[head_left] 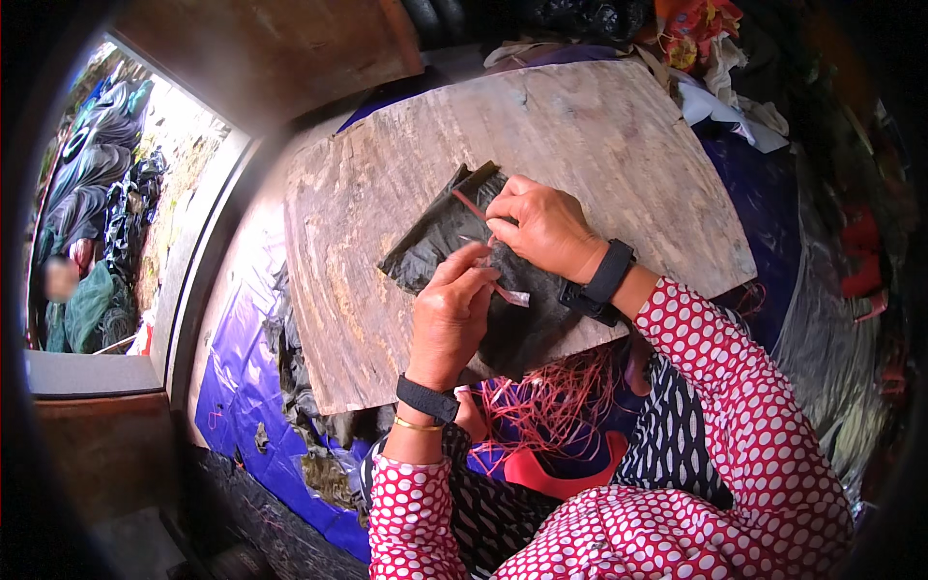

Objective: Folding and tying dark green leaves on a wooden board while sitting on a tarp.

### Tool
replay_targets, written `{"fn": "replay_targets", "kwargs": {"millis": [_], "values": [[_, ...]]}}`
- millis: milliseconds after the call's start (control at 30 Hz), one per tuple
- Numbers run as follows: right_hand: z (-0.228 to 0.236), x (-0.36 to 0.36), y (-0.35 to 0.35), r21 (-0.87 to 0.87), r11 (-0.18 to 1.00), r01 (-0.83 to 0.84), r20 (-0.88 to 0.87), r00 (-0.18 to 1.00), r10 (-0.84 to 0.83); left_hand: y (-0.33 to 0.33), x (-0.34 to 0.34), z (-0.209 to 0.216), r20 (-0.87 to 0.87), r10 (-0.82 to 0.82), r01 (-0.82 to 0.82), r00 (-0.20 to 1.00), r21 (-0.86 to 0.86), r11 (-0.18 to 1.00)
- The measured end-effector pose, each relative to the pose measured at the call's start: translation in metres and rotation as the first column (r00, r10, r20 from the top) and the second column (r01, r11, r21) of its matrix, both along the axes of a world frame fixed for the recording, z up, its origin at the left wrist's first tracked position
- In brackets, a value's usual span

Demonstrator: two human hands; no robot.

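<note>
On the tilted wooden board (367, 319) lies a dark, crinkled sheet (435, 232), perhaps thin plastic or cloth. Above it, my right hand (546, 227) is closed in a pinch on a thin reddish strip (468, 203), whose free end sticks out toward the sheet's far edge. My left hand (449, 324), nearer to me, has its fingertips pinched close to the right hand's. Beside them a reddish strip end with a pale, shiny tip (514, 298) pokes out to the right. Whether both hands grip the same strip is hidden by the fingers.
A tangle of thin red strings (551, 396) lies between my knees, beside a red curved object (565, 469). Blue plastic sheeting (246, 416) surrounds the board. At left, an opening shows bundled nets (92, 290) outside. Crumpled cloth and wrappers (715, 87) pile up at the far right.
</note>
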State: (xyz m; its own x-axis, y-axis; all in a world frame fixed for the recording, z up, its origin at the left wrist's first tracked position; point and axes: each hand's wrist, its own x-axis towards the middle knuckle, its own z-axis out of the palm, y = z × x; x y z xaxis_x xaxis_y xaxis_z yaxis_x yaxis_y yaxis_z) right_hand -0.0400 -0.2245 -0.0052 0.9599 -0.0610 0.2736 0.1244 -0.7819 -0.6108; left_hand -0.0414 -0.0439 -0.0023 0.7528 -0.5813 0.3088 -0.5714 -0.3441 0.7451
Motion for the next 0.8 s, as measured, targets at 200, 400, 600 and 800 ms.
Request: {"fn": "replay_targets", "kwargs": {"millis": [200, 400, 600, 800], "values": [[-0.003, 0.003, 0.001, 0.015, 0.998, -0.068, -0.007, 0.998, 0.068, -0.001, 0.001, 0.0, 0.057, -0.064, 0.063, 0.996, 0.024, 0.998], [-0.008, 0.008, -0.006, 0.304, 0.949, -0.083, -0.093, 0.989, 0.116, -0.003, 0.001, 0.001, 0.048, -0.069, 0.062, 0.996, 0.136, 0.989], [0.006, 0.006, -0.005, 0.597, 0.795, -0.109, -0.201, 0.939, 0.279, -0.006, 0.003, -0.01, -0.005, 0.028, -0.028, 1.0, 0.096, 0.995], [0.015, 0.0, -0.009, 0.654, 0.751, -0.088, -0.259, 0.907, 0.332, -0.007, 0.005, -0.016, -0.138, 0.1, -0.103, 0.985, -0.016, 0.995]]}}
